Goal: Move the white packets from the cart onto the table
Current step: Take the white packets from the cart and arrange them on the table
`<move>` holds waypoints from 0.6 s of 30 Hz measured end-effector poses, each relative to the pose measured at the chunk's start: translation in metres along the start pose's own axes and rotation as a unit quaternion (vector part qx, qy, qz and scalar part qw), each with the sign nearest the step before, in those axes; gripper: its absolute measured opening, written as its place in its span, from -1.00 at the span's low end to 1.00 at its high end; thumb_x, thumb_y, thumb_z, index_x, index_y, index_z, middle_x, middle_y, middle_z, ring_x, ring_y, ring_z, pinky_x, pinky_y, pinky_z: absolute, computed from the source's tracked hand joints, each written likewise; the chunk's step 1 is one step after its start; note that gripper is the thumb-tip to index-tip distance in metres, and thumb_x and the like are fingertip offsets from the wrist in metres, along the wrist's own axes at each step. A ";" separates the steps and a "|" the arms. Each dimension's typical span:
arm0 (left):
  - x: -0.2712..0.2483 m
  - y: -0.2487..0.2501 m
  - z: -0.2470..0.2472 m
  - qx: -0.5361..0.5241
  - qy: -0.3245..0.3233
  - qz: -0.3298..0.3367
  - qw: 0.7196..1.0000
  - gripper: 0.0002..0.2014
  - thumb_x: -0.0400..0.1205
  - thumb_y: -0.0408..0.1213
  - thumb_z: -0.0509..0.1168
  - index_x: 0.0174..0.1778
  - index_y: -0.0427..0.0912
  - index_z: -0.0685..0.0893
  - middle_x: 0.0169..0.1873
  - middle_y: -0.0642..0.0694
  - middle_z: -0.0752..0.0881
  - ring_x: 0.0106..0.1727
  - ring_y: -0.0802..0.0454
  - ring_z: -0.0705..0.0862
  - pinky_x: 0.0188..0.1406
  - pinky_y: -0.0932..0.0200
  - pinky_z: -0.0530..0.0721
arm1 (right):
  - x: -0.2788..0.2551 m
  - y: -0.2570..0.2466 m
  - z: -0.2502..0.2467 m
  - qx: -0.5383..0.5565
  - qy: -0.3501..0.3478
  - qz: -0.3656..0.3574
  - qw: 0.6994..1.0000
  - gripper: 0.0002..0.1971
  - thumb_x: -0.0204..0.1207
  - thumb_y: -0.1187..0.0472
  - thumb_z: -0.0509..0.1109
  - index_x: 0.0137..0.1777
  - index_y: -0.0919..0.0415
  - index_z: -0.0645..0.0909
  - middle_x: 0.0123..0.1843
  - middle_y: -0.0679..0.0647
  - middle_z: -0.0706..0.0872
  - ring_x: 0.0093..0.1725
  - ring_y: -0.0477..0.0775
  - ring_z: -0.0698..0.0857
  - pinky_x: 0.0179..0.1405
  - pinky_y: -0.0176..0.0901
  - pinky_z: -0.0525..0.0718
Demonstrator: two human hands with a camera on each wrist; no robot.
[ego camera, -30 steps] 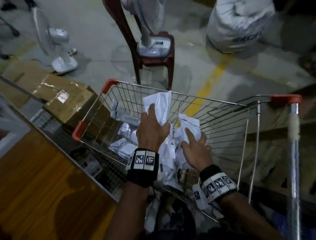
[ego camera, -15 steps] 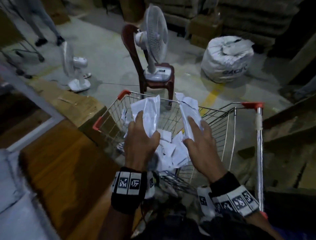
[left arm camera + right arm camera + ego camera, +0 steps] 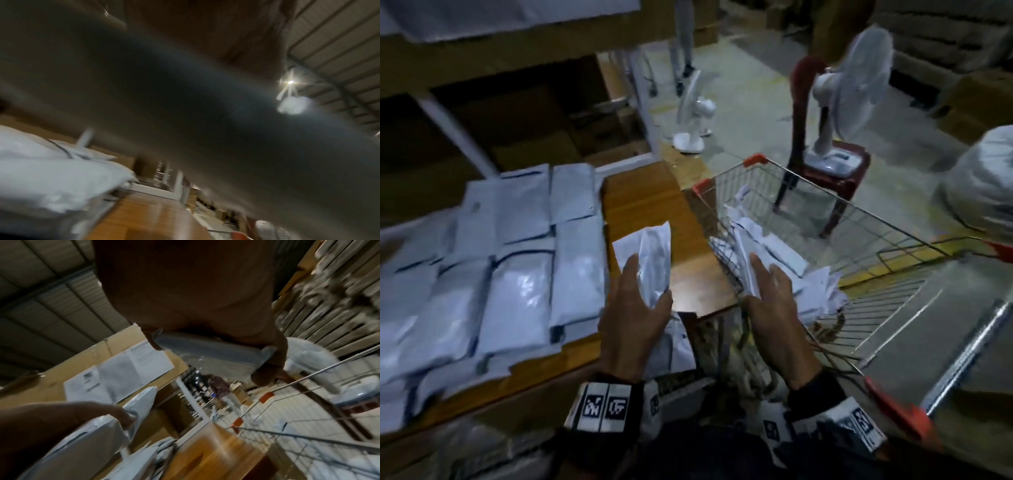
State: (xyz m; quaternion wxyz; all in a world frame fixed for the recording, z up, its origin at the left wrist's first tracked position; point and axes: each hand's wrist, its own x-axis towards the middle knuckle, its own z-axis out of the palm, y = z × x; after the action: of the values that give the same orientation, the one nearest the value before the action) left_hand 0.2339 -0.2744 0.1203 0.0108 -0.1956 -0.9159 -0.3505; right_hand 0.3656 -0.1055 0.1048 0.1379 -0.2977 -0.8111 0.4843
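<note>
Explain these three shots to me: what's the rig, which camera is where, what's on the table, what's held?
No robot here: a person works bare-handed, wearing one camera on the head and one on each wrist, on bands with printed markers.

The head view looks down at both hands. The left hand grips a white packet over the wooden table, where many packets already lie in rows. The right hand grips another packet above the wire cart, which holds more.

The right wrist view looks along the palm: its fingers curl round that packet, and the other hand shows at lower left. The left wrist view is mostly motion blur.

Fans and a chair stand behind the cart.
</note>
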 end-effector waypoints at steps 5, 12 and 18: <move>-0.026 -0.041 -0.058 0.002 0.072 -0.084 0.994 -0.21 0.53 -0.09 0.49 0.67 -0.01 0.30 0.45 -0.21 0.54 0.43 -0.24 0.51 0.29 -0.03 0.50 | -0.013 -0.041 0.040 0.016 -0.079 -0.027 0.996 -0.31 0.44 -0.29 0.08 0.63 -0.50 0.10 0.75 -0.14 -0.04 0.69 0.09 0.14 0.50 0.08 0.31; -0.032 -0.082 -0.097 -0.001 0.166 -0.118 0.979 -0.18 0.55 -0.12 0.49 0.70 -0.03 0.25 0.44 -0.30 0.47 0.43 -0.30 0.45 0.34 -0.09 0.46 | -0.008 -0.082 0.092 -0.013 -0.125 -0.050 0.991 -0.29 0.45 -0.24 0.08 0.65 -0.47 0.04 0.73 -0.11 -0.01 0.61 0.26 0.19 0.51 0.23 0.23; -0.014 -0.120 -0.127 0.003 0.203 -0.142 0.969 -0.13 0.52 -0.05 0.50 0.69 0.02 0.20 0.44 -0.23 0.25 0.43 -0.37 0.39 0.36 -0.17 0.51 | 0.005 -0.116 0.141 -0.034 -0.126 -0.075 0.989 -0.31 0.50 -0.24 0.09 0.64 -0.48 -0.05 0.76 -0.10 -0.08 0.65 0.26 0.14 0.56 0.25 0.20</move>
State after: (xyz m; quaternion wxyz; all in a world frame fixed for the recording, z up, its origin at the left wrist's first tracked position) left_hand 0.1883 -0.4423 0.1375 0.1470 0.0114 -0.9139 -0.3782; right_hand 0.2492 -0.2431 0.1354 0.0605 -0.1775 -0.8580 0.4783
